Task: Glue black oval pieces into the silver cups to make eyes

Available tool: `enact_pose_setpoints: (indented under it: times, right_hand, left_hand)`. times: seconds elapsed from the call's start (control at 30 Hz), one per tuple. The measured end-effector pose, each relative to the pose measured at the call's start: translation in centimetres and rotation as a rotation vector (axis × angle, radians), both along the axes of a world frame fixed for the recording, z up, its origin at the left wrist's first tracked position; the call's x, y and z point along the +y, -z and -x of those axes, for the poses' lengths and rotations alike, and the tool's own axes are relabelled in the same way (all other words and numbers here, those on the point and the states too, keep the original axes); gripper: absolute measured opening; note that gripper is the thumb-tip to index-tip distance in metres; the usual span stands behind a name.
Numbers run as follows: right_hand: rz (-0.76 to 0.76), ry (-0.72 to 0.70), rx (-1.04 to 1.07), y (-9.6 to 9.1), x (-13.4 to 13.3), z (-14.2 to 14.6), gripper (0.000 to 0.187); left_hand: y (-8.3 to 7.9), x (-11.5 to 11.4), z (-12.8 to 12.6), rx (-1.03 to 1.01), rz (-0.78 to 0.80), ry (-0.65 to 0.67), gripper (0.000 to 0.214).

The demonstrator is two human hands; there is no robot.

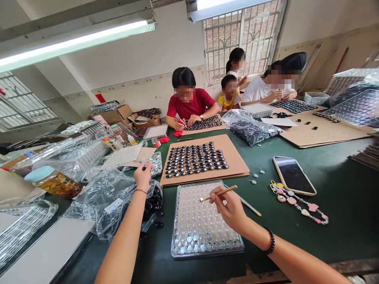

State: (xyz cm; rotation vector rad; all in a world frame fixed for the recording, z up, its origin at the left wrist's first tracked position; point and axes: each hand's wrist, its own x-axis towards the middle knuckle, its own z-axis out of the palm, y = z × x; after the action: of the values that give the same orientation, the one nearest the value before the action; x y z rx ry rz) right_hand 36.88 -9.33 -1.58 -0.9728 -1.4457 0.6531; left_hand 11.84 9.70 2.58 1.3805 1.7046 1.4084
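My right hand (227, 207) is closed around a thin wooden stick (226, 190), with a small shiny round piece (201, 200) at its tip. Below it lies a clear plastic tray (192, 217) of round pockets, with silvery discs in its nearest rows. My left hand (143, 175) pinches a small black oval piece (144, 168) beside a clear box of small glittery pieces (156, 161). Beyond the tray, rows of black oval pieces (195, 159) with pale spots rest on a cardboard sheet (237, 157). A bag of black pieces (154, 197) stands open under my left wrist.
A phone (294, 175) with a beaded strap (304, 207) lies at right, near small tagged discs (254, 174). A pale rod (250, 206) is right of the tray. Jar (53, 181) and plastic bags crowd the left. Across the table, a person in red (192, 102) handles similar pieces.
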Motion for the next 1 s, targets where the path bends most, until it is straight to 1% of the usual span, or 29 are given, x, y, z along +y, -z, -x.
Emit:
enact_pose_setpoints:
  times: [0.07,0.17,0.23,0.3,0.37,0.47,0.57,0.73,0.9,1.0]
  right_hand:
    - [0.015,-0.001,0.014,0.0,0.2,-0.1,0.025]
    - [0.049,-0.004,0.048,0.0,0.4,-0.3,0.024]
    - [0.059,-0.007,0.053,0.1,0.5,-0.3,0.025]
    - [0.061,-0.01,0.055,0.1,0.5,-0.3,0.026]
    - [0.069,-0.013,0.053,0.0,0.5,-0.2,0.026]
    - [0.085,-0.015,0.047,-0.1,0.5,-0.1,0.026]
    - [0.082,-0.014,0.038,-0.1,0.5,-0.1,0.027]
    - [0.095,-0.003,0.027,-0.1,0.7,-0.1,0.027]
    - [0.106,-0.011,0.013,0.0,0.6,0.0,0.03]
    - [0.109,-0.023,-0.003,0.1,0.5,0.1,0.031]
  left_hand:
    - [0.6,-0.5,-0.6,-0.183,0.054,0.055,0.025]
    - [1.1,-2.9,-1.7,-0.397,0.157,0.204,0.013]
    - [1.3,-5.0,-2.6,-0.575,0.263,0.342,0.015]
    - [1.3,-6.9,-3.4,-0.81,0.387,0.483,0.022]
    - [1.6,-8.4,-4.2,-0.932,0.472,0.567,0.024]
    - [2.1,-9.5,-5.2,-0.878,0.536,0.604,0.019]
    - [2.6,-10.0,-5.8,-0.804,0.583,0.627,0.014]
    - [2.9,-10.5,-5.9,-0.732,0.594,0.714,0.021]
    - [3.5,-10.5,-6.1,-0.736,0.631,0.74,0.02]
    - [3.5,-10.5,-6.4,-0.661,0.618,0.744,0.022]
